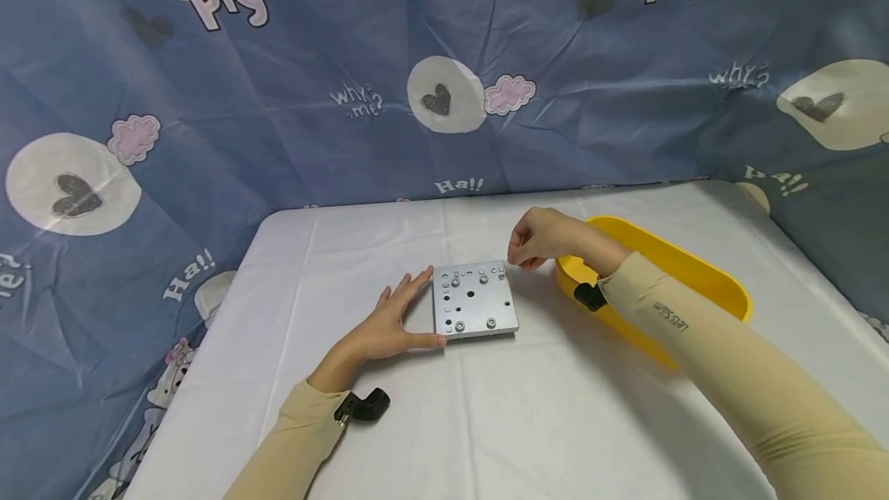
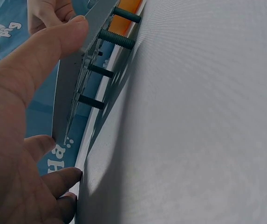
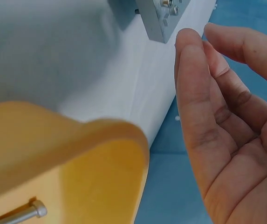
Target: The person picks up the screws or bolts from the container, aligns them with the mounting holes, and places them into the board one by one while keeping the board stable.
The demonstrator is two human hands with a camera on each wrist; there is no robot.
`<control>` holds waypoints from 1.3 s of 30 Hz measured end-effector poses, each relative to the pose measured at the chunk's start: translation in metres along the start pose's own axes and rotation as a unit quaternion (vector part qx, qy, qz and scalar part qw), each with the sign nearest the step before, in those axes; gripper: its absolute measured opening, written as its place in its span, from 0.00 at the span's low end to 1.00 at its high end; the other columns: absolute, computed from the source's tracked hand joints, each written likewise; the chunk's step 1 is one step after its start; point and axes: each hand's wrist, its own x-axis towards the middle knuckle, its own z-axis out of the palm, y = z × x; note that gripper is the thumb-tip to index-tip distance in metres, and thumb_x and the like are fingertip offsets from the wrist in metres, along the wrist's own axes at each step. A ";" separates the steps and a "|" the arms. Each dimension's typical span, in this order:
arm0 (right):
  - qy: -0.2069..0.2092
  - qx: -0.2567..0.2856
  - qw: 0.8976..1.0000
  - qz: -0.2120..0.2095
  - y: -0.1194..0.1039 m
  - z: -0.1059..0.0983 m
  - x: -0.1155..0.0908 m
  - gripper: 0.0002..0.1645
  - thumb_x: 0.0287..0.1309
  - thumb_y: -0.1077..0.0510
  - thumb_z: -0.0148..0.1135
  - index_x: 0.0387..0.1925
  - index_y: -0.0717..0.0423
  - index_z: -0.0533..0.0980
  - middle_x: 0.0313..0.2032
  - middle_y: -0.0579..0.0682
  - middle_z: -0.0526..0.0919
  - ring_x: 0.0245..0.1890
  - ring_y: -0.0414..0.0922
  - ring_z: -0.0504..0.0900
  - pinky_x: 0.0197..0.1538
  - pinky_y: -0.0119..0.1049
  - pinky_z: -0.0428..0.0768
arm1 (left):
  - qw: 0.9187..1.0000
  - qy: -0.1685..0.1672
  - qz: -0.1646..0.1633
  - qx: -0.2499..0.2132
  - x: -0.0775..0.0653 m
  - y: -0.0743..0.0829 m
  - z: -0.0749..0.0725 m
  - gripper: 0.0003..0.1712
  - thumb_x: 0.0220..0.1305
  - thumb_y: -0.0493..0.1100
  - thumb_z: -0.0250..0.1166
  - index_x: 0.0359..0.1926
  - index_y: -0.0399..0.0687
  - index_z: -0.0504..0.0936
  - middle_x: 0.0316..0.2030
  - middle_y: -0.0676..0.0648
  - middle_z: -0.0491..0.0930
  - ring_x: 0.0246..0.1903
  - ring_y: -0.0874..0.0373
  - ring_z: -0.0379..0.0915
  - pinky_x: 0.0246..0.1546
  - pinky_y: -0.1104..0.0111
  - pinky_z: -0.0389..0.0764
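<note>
A square silver metal plate [image 1: 479, 307] with holes and several socket-head screws stands on the white table. In the left wrist view, dark threaded bolts [image 2: 117, 39] stick out below the plate. My left hand [image 1: 389, 330] holds the plate at its left side, thumb at the near corner and index finger at the far corner. My right hand [image 1: 545, 238] hovers by the plate's far right corner with its fingers bent. In the right wrist view, a small gap shows between thumb and index fingertips [image 3: 189, 37], with nothing seen in it.
To the right stands a yellow bin [image 1: 722, 284], partly under my right forearm. A silver screw [image 3: 28, 212] lies inside it. A blue patterned cloth [image 1: 312, 99] hangs behind the table [image 1: 389, 446].
</note>
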 end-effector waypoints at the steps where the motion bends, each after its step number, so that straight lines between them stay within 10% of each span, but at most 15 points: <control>1: 0.001 0.000 1.000 0.001 0.001 -0.001 -0.001 0.05 0.67 0.60 0.72 0.38 0.60 0.87 0.31 0.51 0.90 0.34 0.47 0.92 0.49 0.43 0.93 | 1.000 0.000 0.001 0.000 0.000 0.000 0.000 0.72 0.52 0.59 0.85 0.88 0.64 0.48 0.87 0.48 0.48 0.88 0.44 0.30 0.86 0.43 0.24; 39: 0.030 0.045 0.997 0.050 0.069 -0.046 -0.044 0.16 0.72 0.55 0.70 0.47 0.66 0.84 0.32 0.50 0.89 0.35 0.42 0.89 0.46 0.39 0.93 | 1.000 -0.001 0.018 0.007 0.002 -0.003 0.001 0.72 0.54 0.60 0.84 0.88 0.61 0.47 0.88 0.51 0.45 0.88 0.42 0.30 0.85 0.41 0.23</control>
